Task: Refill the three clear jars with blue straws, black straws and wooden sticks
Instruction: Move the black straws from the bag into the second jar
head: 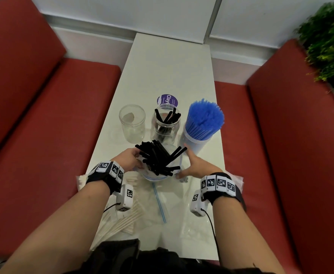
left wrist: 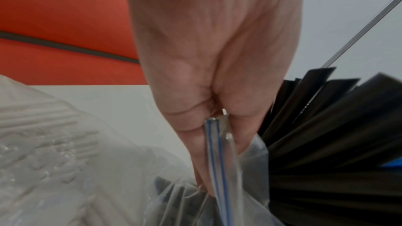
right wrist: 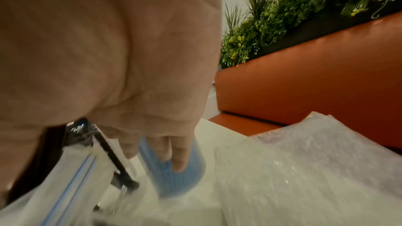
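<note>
Three clear jars stand in a row: an empty jar (head: pixel 132 123) on the left, a middle jar (head: pixel 167 125) with a few black straws, and a right jar (head: pixel 198 133) packed with blue straws (head: pixel 204 115). Just in front of them a clear zip bag (head: pixel 159 175) stands upright with a bunch of black straws (head: pixel 158 159) fanning out of its mouth. My left hand (head: pixel 137 161) pinches the bag's blue-lined zip rim (left wrist: pixel 217 152) between thumb and fingers. My right hand (head: pixel 189 163) lies against the bag's right side with straight fingers (right wrist: pixel 178 157), close to the blue jar (right wrist: pixel 174 174).
A bag of wooden sticks (head: pixel 122 222) lies at the near left of the white table (head: pixel 168 72). Bubble wrap (right wrist: pixel 304 169) lies at the near right. A purple round label (head: pixel 167 99) sits behind the middle jar. Red benches (head: pixel 43 125) flank the table, and a plant (head: pixel 328 40) stands at the far right.
</note>
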`<action>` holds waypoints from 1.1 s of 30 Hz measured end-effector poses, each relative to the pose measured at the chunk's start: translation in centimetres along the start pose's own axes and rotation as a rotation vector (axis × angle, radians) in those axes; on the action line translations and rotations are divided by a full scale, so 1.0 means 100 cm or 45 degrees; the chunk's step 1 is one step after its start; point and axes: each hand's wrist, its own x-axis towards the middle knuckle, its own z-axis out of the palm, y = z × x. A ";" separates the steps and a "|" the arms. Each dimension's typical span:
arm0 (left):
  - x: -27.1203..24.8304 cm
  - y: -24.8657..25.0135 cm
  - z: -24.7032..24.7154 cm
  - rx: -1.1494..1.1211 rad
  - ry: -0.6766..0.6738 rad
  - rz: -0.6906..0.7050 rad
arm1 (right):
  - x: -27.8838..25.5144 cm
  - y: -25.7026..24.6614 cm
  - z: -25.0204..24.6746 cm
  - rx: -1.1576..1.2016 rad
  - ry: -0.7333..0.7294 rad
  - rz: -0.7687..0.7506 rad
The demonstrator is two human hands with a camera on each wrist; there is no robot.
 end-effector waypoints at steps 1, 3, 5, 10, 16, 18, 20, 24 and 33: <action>0.000 0.001 0.001 -0.009 -0.002 0.002 | 0.000 -0.001 0.008 0.058 -0.019 -0.017; 0.001 0.003 0.003 -0.022 -0.009 0.009 | 0.004 -0.004 0.022 0.111 0.014 -0.078; 0.000 0.006 0.004 -0.022 -0.006 0.027 | 0.010 -0.009 0.033 0.042 0.110 -0.150; -0.002 0.009 0.006 -0.029 0.000 0.058 | 0.014 -0.019 0.048 0.013 0.308 -0.189; -0.001 0.006 0.005 -0.014 0.011 0.063 | 0.023 -0.017 0.051 0.108 0.356 -0.274; -0.001 0.005 0.004 -0.023 0.030 0.047 | 0.025 -0.015 0.051 0.202 0.351 -0.274; -0.002 0.004 0.004 -0.033 0.019 0.037 | 0.026 -0.017 0.048 0.333 0.382 -0.294; -0.002 0.005 0.004 -0.047 0.026 0.034 | 0.024 -0.029 0.039 0.659 0.482 -0.451; 0.000 0.006 0.005 -0.083 0.013 0.027 | 0.018 -0.051 0.029 0.863 0.732 -0.517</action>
